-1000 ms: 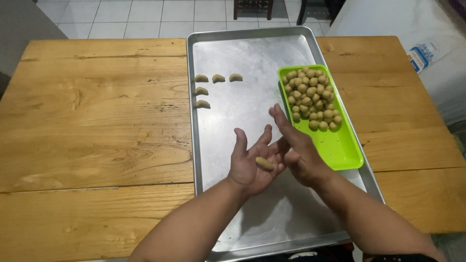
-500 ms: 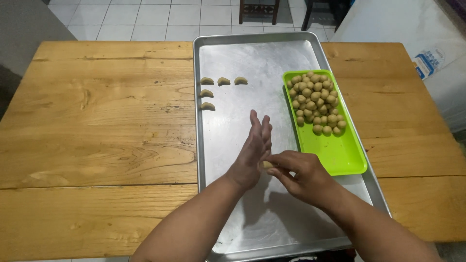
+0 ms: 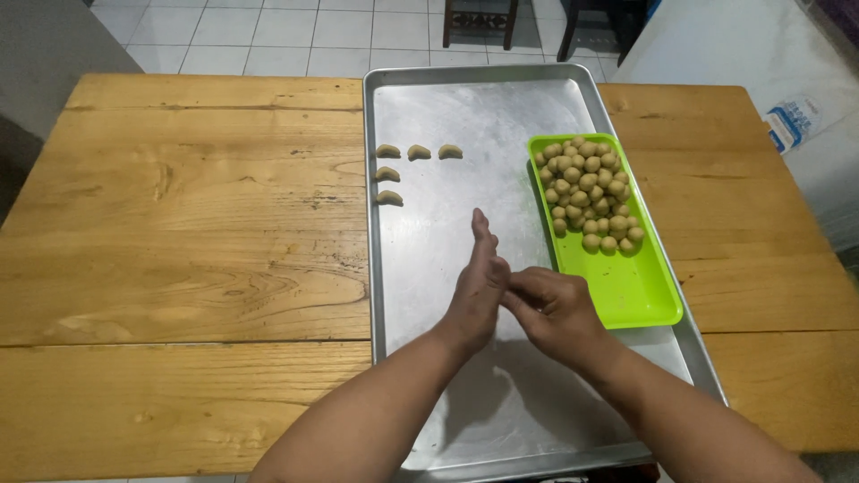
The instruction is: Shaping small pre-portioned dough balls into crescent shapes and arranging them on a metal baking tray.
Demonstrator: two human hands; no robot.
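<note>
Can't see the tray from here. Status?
Left hand and right hand pressed together over the baking tray. Dough hidden between them. Five shaped pieces laid out; nothing blocking.

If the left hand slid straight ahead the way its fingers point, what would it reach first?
The left hand points up the metal baking tray. Bare tray lies ahead; it would probably pass just right of the crescent-shaped dough pieces and meet the tray's far rim, though height is unclear.

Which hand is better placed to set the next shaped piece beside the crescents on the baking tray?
Probably the left hand: it is nearer the crescents at the tray's left. The right hand is on the green tray's side.
</note>
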